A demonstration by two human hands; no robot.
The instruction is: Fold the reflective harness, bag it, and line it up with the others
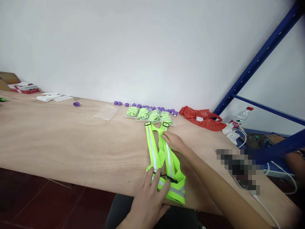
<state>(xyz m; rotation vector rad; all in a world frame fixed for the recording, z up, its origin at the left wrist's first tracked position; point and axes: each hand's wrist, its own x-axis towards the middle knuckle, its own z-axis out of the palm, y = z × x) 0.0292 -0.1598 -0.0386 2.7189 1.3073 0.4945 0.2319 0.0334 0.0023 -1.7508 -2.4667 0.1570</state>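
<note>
One neon vest [162, 156], just nearside of plastic bags [143, 114]. Left hand [150, 190], fingers spread loose, at end farthest from bags; right hand [175, 141] on strap [169, 159] nearer bags, can't tell if pinching. Imo: pin low end, smooth twists toward bags.

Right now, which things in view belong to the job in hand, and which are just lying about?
Seemingly in the job:
neon-yellow strap harness with silver stripes, at the left hand and right hand
four clear plastic packets of coiled neon-yellow straps
flat clear plastic bag

Seemingly just lying about:
crumpled red plastic bag
clear bottle with red cap
loose white papers
</note>
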